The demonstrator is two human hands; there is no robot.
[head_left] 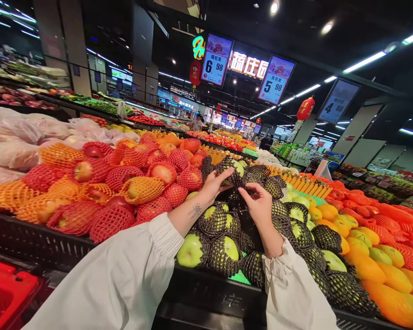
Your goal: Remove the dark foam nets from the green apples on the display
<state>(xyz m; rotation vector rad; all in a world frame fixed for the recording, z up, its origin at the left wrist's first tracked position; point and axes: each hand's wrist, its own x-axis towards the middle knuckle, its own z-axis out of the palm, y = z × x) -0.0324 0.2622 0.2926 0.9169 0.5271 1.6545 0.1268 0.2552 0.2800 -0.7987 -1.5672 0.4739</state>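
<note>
A green apple (239, 168) in a black foam net is held up above the pile by my left hand (216, 184), whose thumb lies along its near side; the other fingers are partly hidden. My right hand (259, 201) is closed in a pinch at the lower edge of the black foam net (241, 189), close to my left fingertips. Below both hands lie several more green apples (190, 250) in black nets, in a black display crate (206, 286). A dark gap shows among them under my right hand.
To the left are apples in red and orange nets (122, 178). Orange mangoes (368, 266) and red-netted fruit (385, 220) lie to the right. A red basket (8, 286) sits at lower left. Price screens (277, 80) hang overhead.
</note>
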